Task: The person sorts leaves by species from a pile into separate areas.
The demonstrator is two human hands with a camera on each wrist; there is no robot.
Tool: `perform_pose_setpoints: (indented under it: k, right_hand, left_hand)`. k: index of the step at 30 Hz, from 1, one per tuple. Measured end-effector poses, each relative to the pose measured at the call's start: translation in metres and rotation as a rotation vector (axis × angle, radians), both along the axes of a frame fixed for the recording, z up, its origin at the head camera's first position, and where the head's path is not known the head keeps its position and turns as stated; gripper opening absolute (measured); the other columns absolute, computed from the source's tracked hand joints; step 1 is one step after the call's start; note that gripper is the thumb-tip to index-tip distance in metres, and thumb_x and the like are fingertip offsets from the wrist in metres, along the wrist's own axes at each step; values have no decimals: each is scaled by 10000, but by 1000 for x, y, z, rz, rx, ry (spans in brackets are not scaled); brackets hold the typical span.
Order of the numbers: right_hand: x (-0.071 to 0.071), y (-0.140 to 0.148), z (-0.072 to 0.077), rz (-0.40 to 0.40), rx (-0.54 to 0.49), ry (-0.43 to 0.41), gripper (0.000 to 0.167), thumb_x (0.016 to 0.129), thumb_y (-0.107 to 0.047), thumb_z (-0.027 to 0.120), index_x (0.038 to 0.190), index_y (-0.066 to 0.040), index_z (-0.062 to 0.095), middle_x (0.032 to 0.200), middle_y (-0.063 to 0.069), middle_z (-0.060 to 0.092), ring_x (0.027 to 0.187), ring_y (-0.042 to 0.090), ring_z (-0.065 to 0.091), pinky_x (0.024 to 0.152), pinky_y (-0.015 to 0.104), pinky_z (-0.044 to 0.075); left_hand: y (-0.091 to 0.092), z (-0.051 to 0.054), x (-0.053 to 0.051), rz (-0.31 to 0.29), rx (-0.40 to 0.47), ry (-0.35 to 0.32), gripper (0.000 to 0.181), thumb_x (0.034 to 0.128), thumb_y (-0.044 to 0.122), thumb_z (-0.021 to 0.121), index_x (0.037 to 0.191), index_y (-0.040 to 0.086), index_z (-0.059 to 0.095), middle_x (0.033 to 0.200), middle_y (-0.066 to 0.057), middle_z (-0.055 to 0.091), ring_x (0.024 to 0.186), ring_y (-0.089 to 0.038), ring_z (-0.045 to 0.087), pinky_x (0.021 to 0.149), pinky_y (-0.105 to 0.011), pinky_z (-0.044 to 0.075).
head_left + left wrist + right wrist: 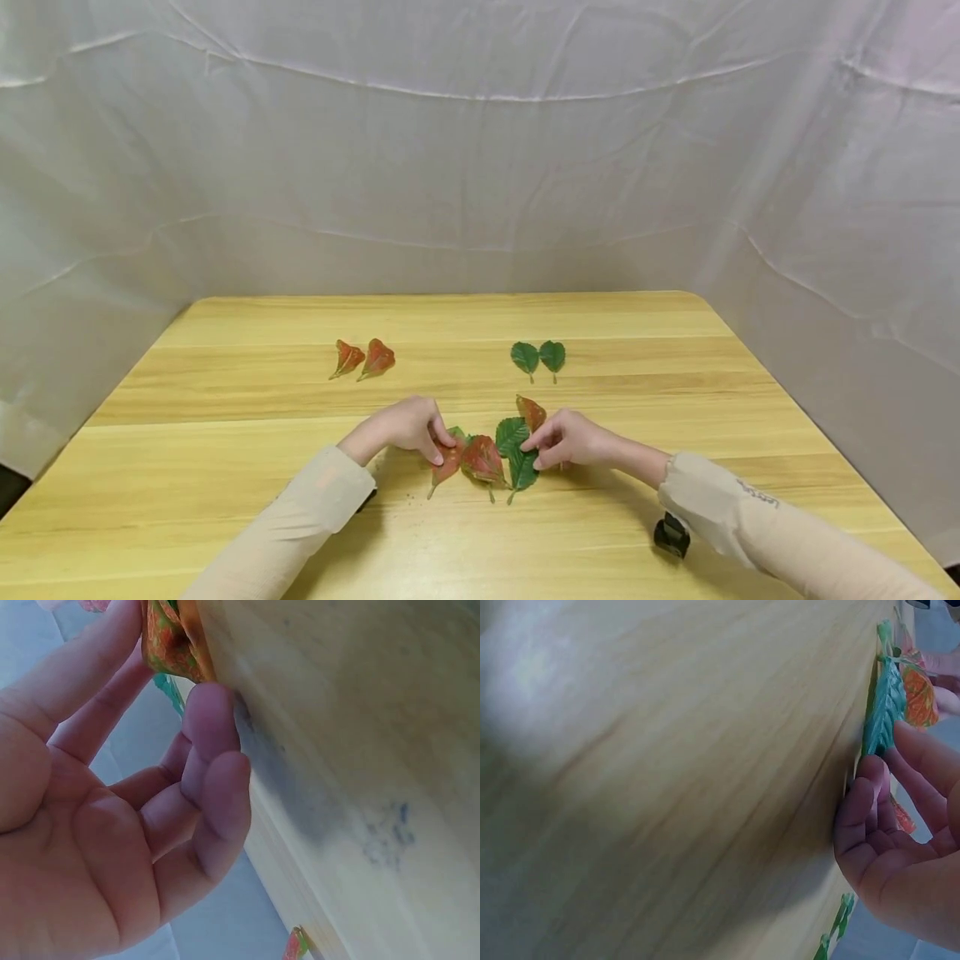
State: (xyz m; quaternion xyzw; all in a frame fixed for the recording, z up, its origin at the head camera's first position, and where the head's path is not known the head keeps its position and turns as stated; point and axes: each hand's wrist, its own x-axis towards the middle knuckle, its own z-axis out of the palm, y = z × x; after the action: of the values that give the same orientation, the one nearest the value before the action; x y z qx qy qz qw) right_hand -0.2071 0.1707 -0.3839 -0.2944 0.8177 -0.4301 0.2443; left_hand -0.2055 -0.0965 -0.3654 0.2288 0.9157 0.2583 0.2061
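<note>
Between the thumb and forefinger of my left hand point(411, 423) is a red leaf point(446, 468), which it pinches. The left wrist view shows that orange-red leaf point(171, 641) at the fingertips, with the other fingers loosely bent below. My right hand point(573, 439) pinches the edge of a green leaf point(523, 468) at the right of the cluster; in the right wrist view this green leaf point(885, 709) lies close along the tabletop. Another red leaf point(483, 460) rests between the hands. A second green leaf point(512, 435) and an orange-red leaf point(531, 412) sit just behind, partly covered.
Two red leaves point(377, 358) lie side by side farther back on the left. Two green leaves point(552, 356) lie farther back, right of centre. The wooden table point(225, 467) is enclosed by pale hanging cloth point(465, 167) at the back and sides.
</note>
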Motion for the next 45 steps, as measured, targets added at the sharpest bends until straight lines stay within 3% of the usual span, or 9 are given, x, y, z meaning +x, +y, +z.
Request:
perform_pose_setpoints:
  k: [6,18,21,26,29,34,38,42,45]
  right_hand:
    - [0,-1,-2,21,0,43,222,728,85,655,949,109,653,555,45,567,420,37,352,413,177,316]
    - [1,-3,-7,-4,27,96,191,717,121,645,899,74,675,530,18,542,423,43,374,415,167,343]
    - [1,-3,-7,-6,31,96,191,719,120,647,901,71,676,530,15,536,429,44,377,423,168,347]
    - [2,-4,-6,-3,24,97,188,718,120,649,898,71,677,540,23,544,441,47,397,430,173,365]
    - [2,-4,-6,0,22,98,184,719,122,646,895,74,676,546,30,551,445,47,410,433,172,375]
    - [1,-4,-5,11,19,108,170,722,120,644,885,80,675,552,33,563,451,37,423,438,171,385]
    - [1,-5,-5,6,21,93,171,721,123,643,880,74,678,557,40,572,460,49,442,444,168,389]
    - [2,-5,-5,4,22,82,175,717,126,641,880,73,679,550,40,566,459,57,439,447,168,387]
    - [2,-4,-5,-1,23,81,176,712,125,645,876,74,679,546,41,564,455,55,429,442,167,377]
  left_hand:
    - [1,0,-2,0,7,-30,313,690,64,747,993,23,680,623,-26,574,476,-96,299,461,-201,291]
    - [0,14,-10,-37,56,3,271,774,158,699,991,-4,673,480,51,381,411,-55,242,411,-178,242]
    - [1,16,-16,-56,97,36,244,807,153,665,987,-11,674,559,40,481,444,-61,280,442,-191,270]
    - [7,16,-27,-94,154,75,218,858,162,604,986,2,679,924,-47,654,654,-78,511,608,-237,427]
    - [11,14,-35,-97,212,25,227,884,159,566,1013,3,669,954,-81,653,722,-142,573,654,-274,466]
    - [18,9,-47,-73,347,-169,274,916,114,497,1135,-19,592,1056,-151,606,876,-242,589,705,-356,484]
    - [23,3,-56,-77,403,-289,332,908,105,483,1212,-21,523,997,-160,591,714,-185,530,626,-321,449]
    - [30,3,-60,-100,400,-344,353,901,117,478,1235,10,512,991,-145,598,673,-176,497,611,-299,422]
    - [35,2,-62,-137,379,-360,352,903,118,459,1243,42,516,1093,-131,589,859,-214,568,696,-341,465]
